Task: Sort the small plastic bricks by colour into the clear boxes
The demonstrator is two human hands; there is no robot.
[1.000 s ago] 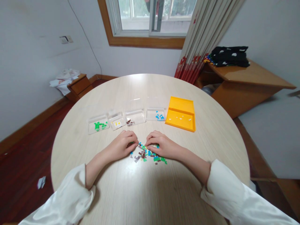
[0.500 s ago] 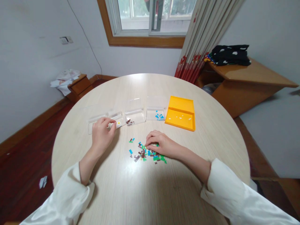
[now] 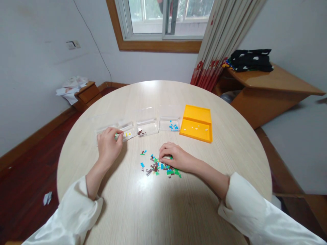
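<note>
My left hand (image 3: 109,143) hovers over the leftmost clear plastic boxes, thumb and forefinger pinched together; anything between them is too small to make out. Beside those fingertips is a clear box with a few yellow pieces (image 3: 128,134). My right hand (image 3: 176,156) rests at the pile of small building bricks (image 3: 155,166), its fingers closed at the near edge of some brown, green and blue ones. What its fingertips hold is hidden. Part of the pile lies under this hand.
Along the back stand a clear box with brown bricks (image 3: 147,128), another with blue bricks (image 3: 169,119), and an open yellow case (image 3: 196,136) holding several white bits. The round table (image 3: 163,211) carries everything. A wooden cabinet (image 3: 270,92) stands beyond it at the right.
My left hand has shifted slightly left and down, uncovering more of the yellow pieces in the box. My right hand stays at the pile almost unmoved.
</note>
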